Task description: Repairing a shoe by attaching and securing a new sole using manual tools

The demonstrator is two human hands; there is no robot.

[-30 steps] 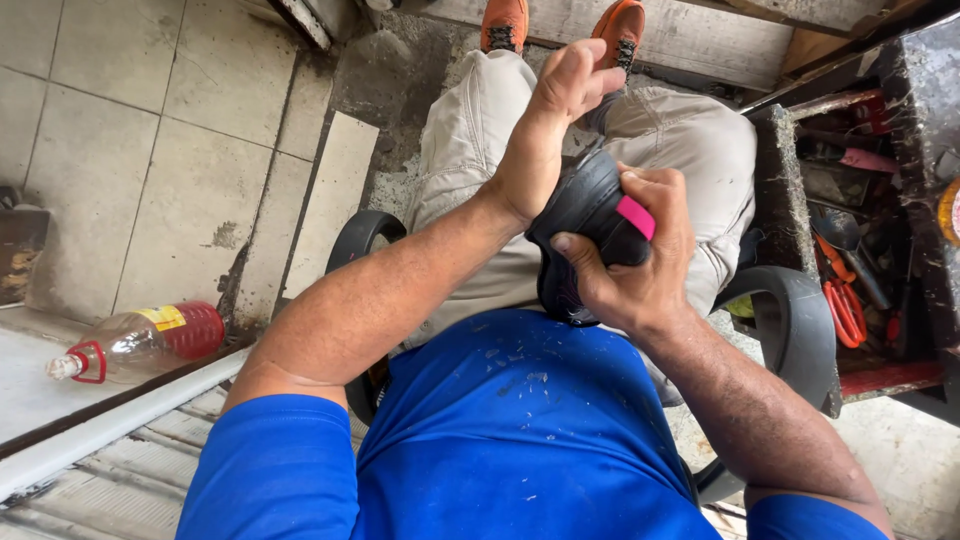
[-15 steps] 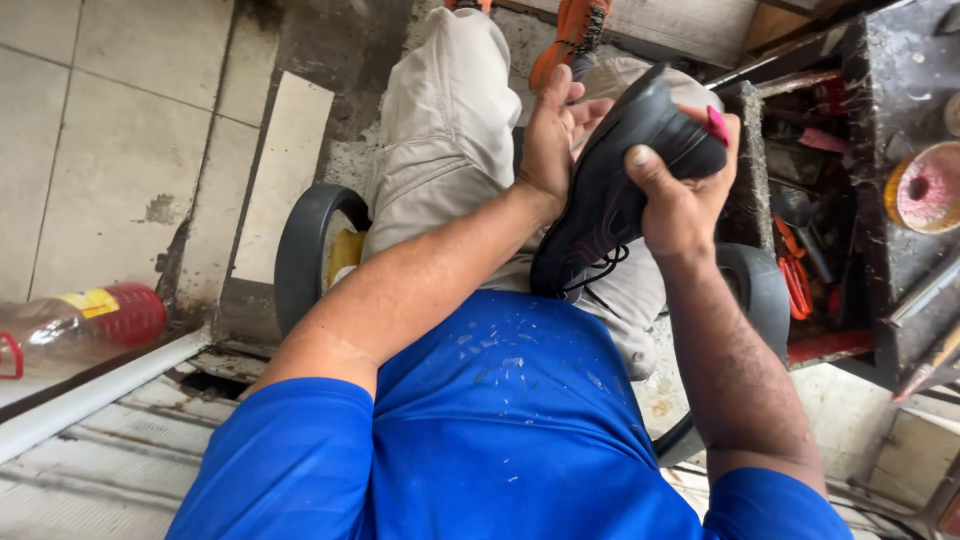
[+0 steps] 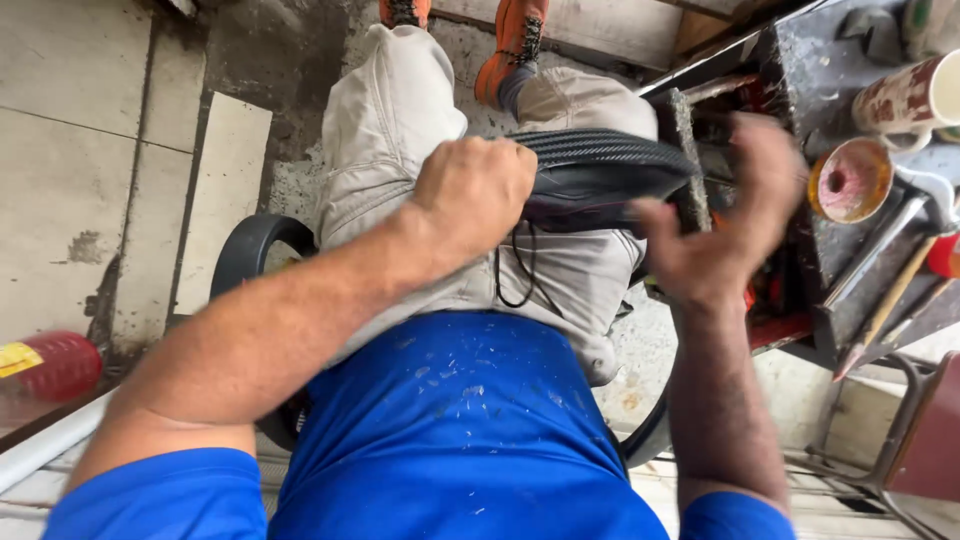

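L hand (image 3: 475, 195) fisted on black shoe (image 3: 600, 180), sole up on lap. R hand (image 3: 725, 235) open, blurred, beside shoe.

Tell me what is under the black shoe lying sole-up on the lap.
Beneath the black shoe with the ribbed sole are the beige trousers, with a black lace hanging onto them. The left hand covers its near end, so whatever lies under that end is hidden.

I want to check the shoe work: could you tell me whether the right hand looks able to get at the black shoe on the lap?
Probably yes: the right hand is open beside the black shoe, with nothing between them; the left hand grips its other end.
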